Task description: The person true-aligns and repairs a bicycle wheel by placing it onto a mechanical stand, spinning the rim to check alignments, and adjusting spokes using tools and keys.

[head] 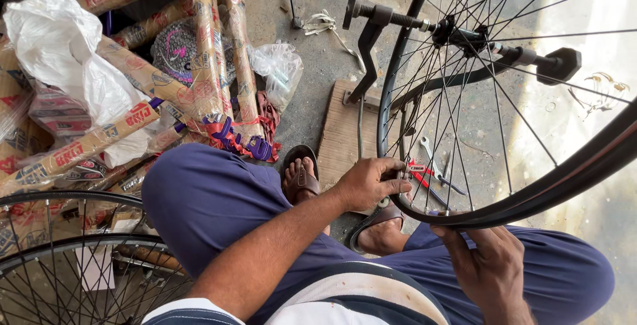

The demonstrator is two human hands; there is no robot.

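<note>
A black spoked bicycle wheel (398,66) sits upright by its axle in a black truing stand (367,46). My left hand (371,182) is closed around a small tool at the spokes near the rim's lower left. My right hand (488,262) grips the bottom of the rim from underneath, fingers curled over the edge. I sit with knees apart in blue trousers (212,199) and brown sandals (300,176).
A wooden board (340,136) lies under the stand, with spanners and red-handled pliers (424,176) on the concrete floor. Wrapped bicycle parts and plastic bags (99,73) are piled at the left. Another spoked wheel (73,259) lies at the lower left.
</note>
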